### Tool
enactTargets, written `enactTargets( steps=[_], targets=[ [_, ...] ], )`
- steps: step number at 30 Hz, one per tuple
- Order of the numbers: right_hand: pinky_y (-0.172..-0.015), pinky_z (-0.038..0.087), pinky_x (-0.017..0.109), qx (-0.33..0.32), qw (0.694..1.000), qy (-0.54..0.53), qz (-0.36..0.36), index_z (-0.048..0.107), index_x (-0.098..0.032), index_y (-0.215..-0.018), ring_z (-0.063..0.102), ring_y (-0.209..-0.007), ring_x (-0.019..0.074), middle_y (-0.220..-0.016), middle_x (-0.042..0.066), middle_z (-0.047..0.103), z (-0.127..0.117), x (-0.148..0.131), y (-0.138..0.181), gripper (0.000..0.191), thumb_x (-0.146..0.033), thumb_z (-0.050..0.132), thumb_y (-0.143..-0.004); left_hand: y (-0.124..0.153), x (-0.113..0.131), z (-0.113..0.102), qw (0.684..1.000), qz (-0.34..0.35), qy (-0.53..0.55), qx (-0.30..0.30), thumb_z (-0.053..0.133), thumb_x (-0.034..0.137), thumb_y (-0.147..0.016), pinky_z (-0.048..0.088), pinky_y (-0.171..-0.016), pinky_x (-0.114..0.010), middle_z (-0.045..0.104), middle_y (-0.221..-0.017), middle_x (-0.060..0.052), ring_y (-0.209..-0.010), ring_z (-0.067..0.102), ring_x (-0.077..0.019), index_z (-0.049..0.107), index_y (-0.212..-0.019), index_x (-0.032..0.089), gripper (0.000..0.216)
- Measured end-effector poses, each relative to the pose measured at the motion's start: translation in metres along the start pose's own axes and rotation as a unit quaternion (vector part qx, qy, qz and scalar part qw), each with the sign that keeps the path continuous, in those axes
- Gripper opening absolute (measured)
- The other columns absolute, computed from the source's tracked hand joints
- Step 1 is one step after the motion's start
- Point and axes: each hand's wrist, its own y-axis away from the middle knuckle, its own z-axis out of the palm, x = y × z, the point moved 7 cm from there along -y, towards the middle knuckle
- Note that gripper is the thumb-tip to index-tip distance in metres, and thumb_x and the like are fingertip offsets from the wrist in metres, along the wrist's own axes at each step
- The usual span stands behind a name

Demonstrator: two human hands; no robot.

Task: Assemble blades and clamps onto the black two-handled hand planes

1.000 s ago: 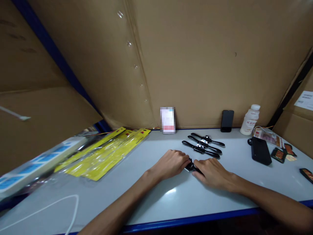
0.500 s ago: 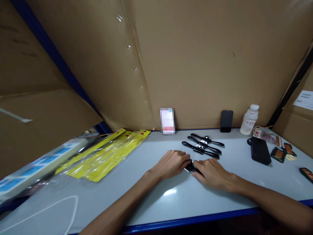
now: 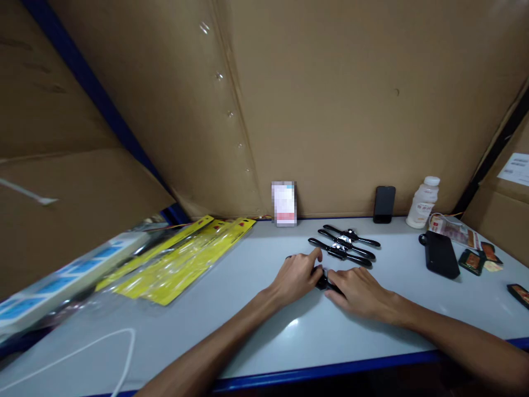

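A black spokeshave (image 3: 321,282) is between my two hands, low over the table; most of it is hidden by my fingers. My right hand (image 3: 357,289) is closed round its right handle. With thumb and fingers, my left hand (image 3: 298,274) grips the tool near its middle, the index finger bent and raised. Just beyond my hands lie three more spokeshaves, a near one (image 3: 339,253), a middle one (image 3: 346,244) and a far one (image 3: 351,235), roughly parallel with metal blades showing.
Yellow blister packages (image 3: 185,259) lie at the left beside a white box with blue panels (image 3: 61,284). At the back stand a pixelated upright screen (image 3: 284,204), a black phone (image 3: 384,204) and a white bottle (image 3: 424,203). A black case (image 3: 441,255) and snack packets (image 3: 471,262) lie at right.
My left hand's index finger has lifted and bent up from the spokeshave, and the hand has shifted slightly. My right hand keeps its grip. The whole view has moved a little.
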Motion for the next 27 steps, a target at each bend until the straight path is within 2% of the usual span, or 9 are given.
enactTargets(
  steps=[2, 4, 8, 11, 17, 21, 27],
  targets=[
    [-0.06, 0.035, 0.032, 0.0, 1.0, 0.0, 0.001, 0.061, -0.019, -0.103, 0.066, -0.072, 0.0205, -0.094, 0.005, 0.074, 0.0, 0.0, 0.0, 0.019, -0.034, 0.052, -0.096, 0.001, 0.001, 0.0, 1.0, 0.014, -0.002, -0.002, 0.045, 0.014, -0.088, 0.037, -0.06, -0.028, 0.067, -0.069, 0.0, -0.067, 0.066, -0.0214, 0.055, -0.109, 0.021, 0.024],
    [-0.059, 0.035, 0.032, 0.0, 1.0, 0.0, 0.002, 0.061, -0.019, -0.102, 0.066, -0.072, 0.0207, -0.093, 0.005, 0.074, 0.0, 0.0, 0.0, 0.019, -0.035, 0.051, -0.096, 0.002, 0.003, -0.001, 0.999, 0.04, -0.014, -0.01, 0.042, 0.012, -0.088, 0.038, -0.06, -0.028, 0.067, -0.07, 0.0, -0.066, 0.065, -0.021, 0.053, -0.109, 0.021, 0.025],
    [-0.059, 0.035, 0.032, -0.004, 1.0, -0.001, 0.005, 0.062, -0.018, -0.101, 0.066, -0.072, 0.0208, -0.091, 0.006, 0.073, 0.0, 0.0, -0.001, 0.02, -0.034, 0.051, -0.096, 0.008, 0.01, -0.006, 0.99, 0.135, -0.016, -0.032, 0.043, 0.024, -0.097, 0.035, -0.057, -0.028, 0.069, -0.081, -0.003, -0.066, 0.063, -0.019, 0.052, -0.097, 0.021, 0.01],
    [-0.059, 0.036, 0.032, -0.006, 1.0, -0.004, 0.003, 0.062, -0.018, -0.103, 0.065, -0.072, 0.0206, -0.092, 0.006, 0.073, -0.001, -0.001, -0.001, 0.02, -0.034, 0.052, -0.096, 0.01, 0.011, -0.01, 0.985, 0.166, -0.007, -0.043, 0.051, 0.028, -0.095, 0.032, -0.056, -0.028, 0.068, -0.083, -0.002, -0.067, 0.061, -0.0178, 0.051, -0.091, 0.021, 0.008],
    [-0.06, 0.036, 0.033, -0.005, 1.0, -0.005, 0.001, 0.062, -0.018, -0.1, 0.066, -0.073, 0.0204, -0.092, 0.006, 0.074, -0.002, -0.001, 0.0, 0.019, -0.033, 0.051, -0.096, 0.007, 0.013, -0.004, 0.986, 0.154, -0.05, -0.032, 0.046, 0.028, -0.1, 0.032, -0.057, -0.028, 0.068, -0.083, -0.003, -0.068, 0.063, -0.0189, 0.05, -0.089, 0.02, 0.014],
    [-0.06, 0.036, 0.033, 0.0, 1.0, -0.008, 0.003, 0.062, -0.018, -0.1, 0.066, -0.072, 0.0205, -0.091, 0.005, 0.074, -0.003, 0.0, 0.0, 0.017, -0.032, 0.053, -0.095, 0.004, 0.014, 0.003, 0.99, 0.12, -0.071, -0.037, 0.041, 0.023, -0.101, 0.033, -0.057, -0.028, 0.069, -0.081, -0.004, -0.067, 0.064, -0.0196, 0.049, -0.09, 0.02, 0.014],
    [-0.06, 0.036, 0.032, 0.008, 1.0, -0.005, 0.015, 0.062, -0.018, -0.105, 0.066, -0.072, 0.0202, -0.092, 0.004, 0.074, -0.001, 0.002, -0.001, 0.02, -0.034, 0.054, -0.095, 0.003, 0.009, 0.008, 0.993, 0.089, -0.069, -0.027, 0.042, 0.028, -0.102, 0.041, -0.06, -0.029, 0.072, -0.085, -0.006, -0.072, 0.068, -0.0236, 0.05, -0.102, 0.019, 0.012]
  ],
)
